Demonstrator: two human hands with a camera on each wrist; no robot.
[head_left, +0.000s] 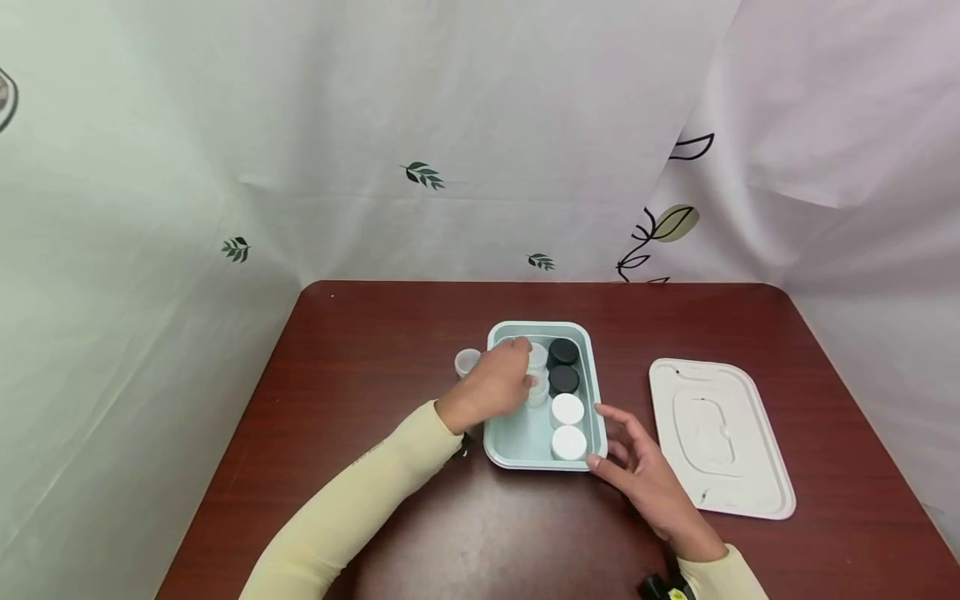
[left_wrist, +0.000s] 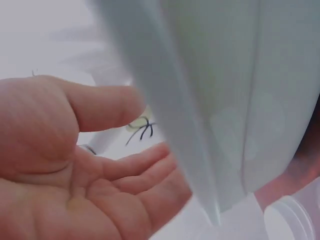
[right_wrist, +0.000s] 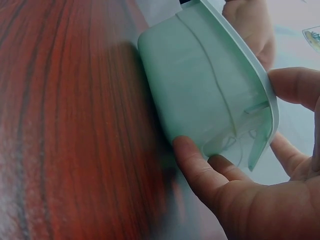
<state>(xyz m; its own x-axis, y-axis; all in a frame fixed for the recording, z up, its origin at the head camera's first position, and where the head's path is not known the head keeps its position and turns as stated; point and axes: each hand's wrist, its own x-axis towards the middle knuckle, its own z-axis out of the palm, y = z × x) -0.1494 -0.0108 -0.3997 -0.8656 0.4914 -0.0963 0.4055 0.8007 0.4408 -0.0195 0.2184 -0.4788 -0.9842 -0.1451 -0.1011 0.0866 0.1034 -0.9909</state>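
A pale green plastic tub (head_left: pixel 525 450) stands mid-table. Inside it, two black-lidded jars (head_left: pixel 563 352) and two white-lidded jars (head_left: pixel 568 443) form a row along the right wall, with clear cups (head_left: pixel 537 392) beside the black lids. My left hand (head_left: pixel 491 385) reaches over the tub's left wall, its fingertips at the clear cups. In the left wrist view the tub wall hides those fingertips, so I cannot tell whether they pinch a cup. At the near right corner my right hand (head_left: pixel 637 471) grips the tub, fingers against its outer side and a digit at the rim (right_wrist: pixel 274 107).
Just left of the tub stands another clear cup (head_left: pixel 467 361), partly behind my left hand. A white lid (head_left: pixel 720 437) lies flat on the brown table (head_left: pixel 360 375) to the right. Patterned cloth (head_left: pixel 480 208) hangs round the table's back and sides.
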